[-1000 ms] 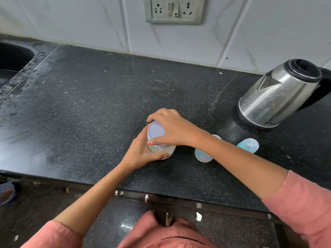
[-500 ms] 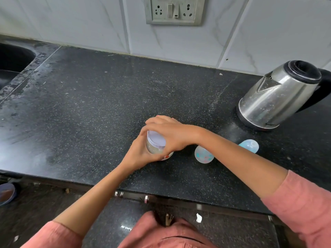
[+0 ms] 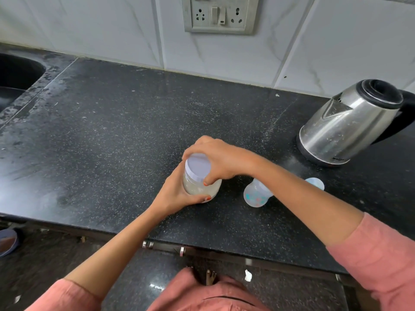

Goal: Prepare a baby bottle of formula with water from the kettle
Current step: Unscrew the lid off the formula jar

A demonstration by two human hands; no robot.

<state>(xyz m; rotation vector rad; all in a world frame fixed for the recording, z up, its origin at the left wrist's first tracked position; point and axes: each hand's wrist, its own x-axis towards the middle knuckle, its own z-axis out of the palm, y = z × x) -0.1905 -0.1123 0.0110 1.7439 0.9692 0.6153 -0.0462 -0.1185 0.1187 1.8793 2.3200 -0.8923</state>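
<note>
A clear jar of pale formula powder [image 3: 197,187] with a white screw lid [image 3: 198,166] stands near the middle of the black counter. My left hand [image 3: 177,194] grips the jar's body from the left and below. My right hand [image 3: 221,160] curls over the lid from the right, fingers round its rim. To the right of the jar stands the clear baby bottle [image 3: 256,195] with coloured prints, partly behind my right forearm. Its pale blue cap [image 3: 315,182] peeks out beyond the arm. The steel kettle [image 3: 350,126] with a black lid sits at the right.
The black granite counter [image 3: 134,131] runs to a sink [image 3: 15,72] at the far left. A wall socket plate [image 3: 219,14] is on the tiled wall behind. The counter's front edge [image 3: 202,245] runs just before my body.
The jar is more upright and a bit higher in view than half a second ago. My right hand has shifted round the lid, with the lid's top showing more.
</note>
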